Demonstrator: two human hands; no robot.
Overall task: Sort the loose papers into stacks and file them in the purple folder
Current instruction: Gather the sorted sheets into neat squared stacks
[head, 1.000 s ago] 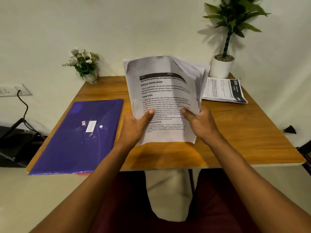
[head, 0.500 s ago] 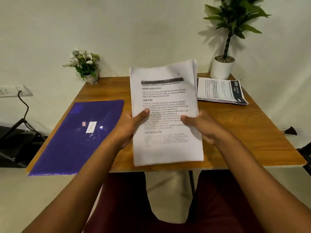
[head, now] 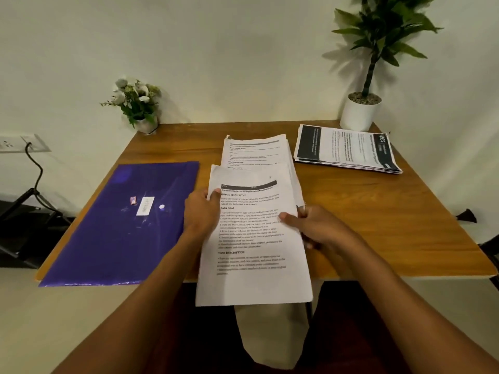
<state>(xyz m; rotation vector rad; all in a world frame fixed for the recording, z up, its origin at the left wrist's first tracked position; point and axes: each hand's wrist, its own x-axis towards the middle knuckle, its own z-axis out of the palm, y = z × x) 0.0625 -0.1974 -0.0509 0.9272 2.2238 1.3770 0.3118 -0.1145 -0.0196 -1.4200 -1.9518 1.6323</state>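
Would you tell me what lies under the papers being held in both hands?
A stack of printed papers on the table shows beyond the held papers; its near part is covered.

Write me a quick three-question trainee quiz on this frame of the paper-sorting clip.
1. True or false: the purple folder lies to the right of the held papers.
2. What do the left hand and right hand grip? A) the held papers B) the purple folder C) nothing
3. Fill in: besides the held papers, ___ piles of paper lie on the table.
Key: 1 false, it lies to their left; 2 A; 3 two, the middle pile and the far-right pile.
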